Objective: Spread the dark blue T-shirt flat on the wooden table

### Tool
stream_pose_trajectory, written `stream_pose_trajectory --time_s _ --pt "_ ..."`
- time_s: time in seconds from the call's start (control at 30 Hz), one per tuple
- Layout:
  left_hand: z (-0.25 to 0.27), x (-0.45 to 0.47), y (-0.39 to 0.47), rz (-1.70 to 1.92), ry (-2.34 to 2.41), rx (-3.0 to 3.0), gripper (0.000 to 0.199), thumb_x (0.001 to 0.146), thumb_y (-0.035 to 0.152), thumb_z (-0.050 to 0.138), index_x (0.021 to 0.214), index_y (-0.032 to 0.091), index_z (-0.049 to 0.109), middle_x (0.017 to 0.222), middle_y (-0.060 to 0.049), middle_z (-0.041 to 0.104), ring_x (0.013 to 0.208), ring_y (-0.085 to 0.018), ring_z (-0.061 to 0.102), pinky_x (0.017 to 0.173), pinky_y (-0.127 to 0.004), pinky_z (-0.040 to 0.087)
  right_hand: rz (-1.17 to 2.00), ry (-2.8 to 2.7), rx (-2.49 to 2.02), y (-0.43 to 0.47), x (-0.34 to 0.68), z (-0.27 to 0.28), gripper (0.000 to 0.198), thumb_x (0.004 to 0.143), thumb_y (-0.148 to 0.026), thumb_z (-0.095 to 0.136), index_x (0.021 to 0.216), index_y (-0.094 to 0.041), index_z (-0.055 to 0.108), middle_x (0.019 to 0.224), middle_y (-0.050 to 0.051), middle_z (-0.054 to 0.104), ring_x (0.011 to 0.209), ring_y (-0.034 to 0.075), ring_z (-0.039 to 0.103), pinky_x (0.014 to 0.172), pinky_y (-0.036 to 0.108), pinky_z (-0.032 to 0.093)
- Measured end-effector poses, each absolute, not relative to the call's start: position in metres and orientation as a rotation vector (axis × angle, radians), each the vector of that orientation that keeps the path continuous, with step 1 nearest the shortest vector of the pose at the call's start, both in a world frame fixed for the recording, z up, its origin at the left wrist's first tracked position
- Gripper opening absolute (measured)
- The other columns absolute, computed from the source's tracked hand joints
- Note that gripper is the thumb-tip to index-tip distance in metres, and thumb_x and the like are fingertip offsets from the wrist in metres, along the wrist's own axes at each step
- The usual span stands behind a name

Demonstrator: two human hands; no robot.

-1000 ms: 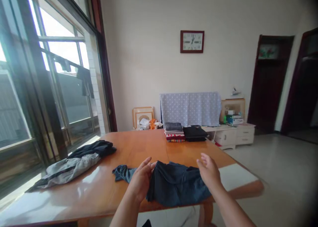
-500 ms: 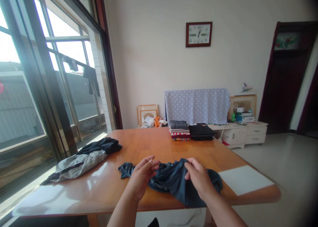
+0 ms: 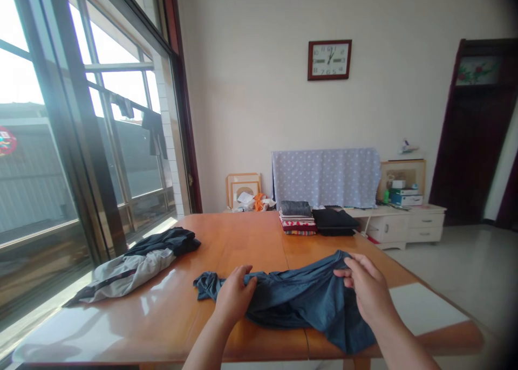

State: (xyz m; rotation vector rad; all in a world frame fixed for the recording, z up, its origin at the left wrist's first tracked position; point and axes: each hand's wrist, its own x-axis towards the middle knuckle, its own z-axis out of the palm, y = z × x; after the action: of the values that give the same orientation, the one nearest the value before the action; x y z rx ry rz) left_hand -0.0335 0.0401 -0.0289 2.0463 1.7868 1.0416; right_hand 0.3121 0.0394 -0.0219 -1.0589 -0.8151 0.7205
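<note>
A crumpled dark blue garment (image 3: 299, 300) lies along the near side of the wooden table (image 3: 238, 240), its bunched end to the left. My right hand (image 3: 366, 286) pinches its upper right edge between thumb and fingers, lifting that corner a little off the table. At the garment's left part, my left hand (image 3: 237, 294) is curled against the cloth with the thumb on top; its fingertips are partly hidden. Between both hands the upper edge is drawn fairly straight. Whether it is a shirt or trousers, I cannot tell.
On the left lie a grey garment (image 3: 125, 275) and a black one (image 3: 165, 240), both crumpled. A folded clothes stack (image 3: 297, 219) and folded black clothes (image 3: 334, 220) sit at the far edge. A white sheet (image 3: 424, 305) covers the right corner. A window (image 3: 121, 116) borders the left.
My right hand has moved right, pulling the dark blue garment's corner along and spreading the cloth. My left hand has come down onto the garment. The view has shifted slightly.
</note>
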Motion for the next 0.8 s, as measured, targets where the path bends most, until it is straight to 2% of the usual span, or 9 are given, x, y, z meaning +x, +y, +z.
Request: stream_pose_trajectory --time_s 0.13,0.23,0.33,0.4,0.5,0.63,0.8 --pt "-0.024 -0.039 0.045 0.833 1.934 2.213 0.041 0.086 0.04 0.06 0.123 0.023 0.068 0.122 -0.009 0.071 0.113 -0.029 0.061 0.095 -0.038 0.042 0.611 -0.726 -1.141 0.044 0.332 -0.032 0.042 0.073 -0.05 0.076 0.101 -0.019 0.068 0.068 -0.002 0.066 0.056 0.014 0.066 0.045 0.019 0.042" --pt "-0.03 -0.047 0.047 0.747 1.933 2.161 0.022 0.079 0.026 0.062 0.098 0.022 0.072 0.102 -0.007 0.074 0.097 -0.025 0.063 0.082 -0.031 0.041 0.574 -0.728 -1.243 0.046 0.344 -0.049 0.045 0.072 -0.053 0.075 0.1 -0.019 0.07 0.067 -0.002 0.066 0.054 0.015 0.064 0.046 0.021 0.043" --pt "-0.039 -0.053 0.044 0.87 1.802 2.006 0.006 0.074 0.018 0.061 0.078 0.021 0.063 0.081 -0.002 0.067 0.081 -0.019 0.059 0.07 -0.026 0.037 0.617 -0.759 -1.358 0.045 0.349 -0.069 0.048 0.07 -0.055 0.074 0.1 -0.018 0.07 0.068 0.0 0.069 0.056 0.017 0.065 0.048 0.025 0.045" --pt "-0.041 -0.058 0.039 0.964 1.618 1.837 0.006 0.075 0.021 0.062 0.073 0.021 0.056 0.071 0.002 0.057 0.07 -0.015 0.053 0.063 -0.024 0.033 0.652 -0.759 -1.419 0.045 0.351 -0.081 0.05 0.069 -0.056 0.074 0.102 -0.018 0.07 0.066 0.001 0.069 0.057 0.02 0.066 0.049 0.027 0.046" --pt "-0.036 -0.066 0.031 0.978 1.365 1.631 0.023 0.081 0.039 0.064 0.072 0.022 0.052 0.063 0.005 0.047 0.059 -0.013 0.042 0.055 -0.023 0.028 0.683 -0.749 -1.477 0.046 0.353 -0.092 0.051 0.069 -0.056 0.073 0.103 -0.019 0.07 0.063 0.001 0.068 0.058 0.021 0.066 0.051 0.029 0.046" --pt "-0.024 -0.067 0.031 1.039 1.459 1.698 0.037 0.081 0.055 0.066 0.07 0.02 0.062 0.062 0.003 0.051 0.059 -0.014 0.045 0.054 -0.024 0.026 0.725 -0.754 -1.48 0.049 0.351 -0.094 0.051 0.066 -0.054 0.073 0.103 -0.019 0.07 0.067 0.001 0.069 0.059 0.021 0.066 0.053 0.03 0.046" --pt "-0.02 -0.046 0.033 1.038 1.6 1.9 0.037 0.076 0.054 0.073 0.099 0.026 0.079 0.063 0.0 0.063 0.059 -0.018 0.055 0.056 -0.025 0.03 0.806 -0.837 -1.441 0.048 0.348 -0.088 0.053 0.064 -0.044 0.072 0.11 -0.019 0.07 0.079 0.003 0.074 0.067 0.02 0.068 0.06 0.03 0.049"
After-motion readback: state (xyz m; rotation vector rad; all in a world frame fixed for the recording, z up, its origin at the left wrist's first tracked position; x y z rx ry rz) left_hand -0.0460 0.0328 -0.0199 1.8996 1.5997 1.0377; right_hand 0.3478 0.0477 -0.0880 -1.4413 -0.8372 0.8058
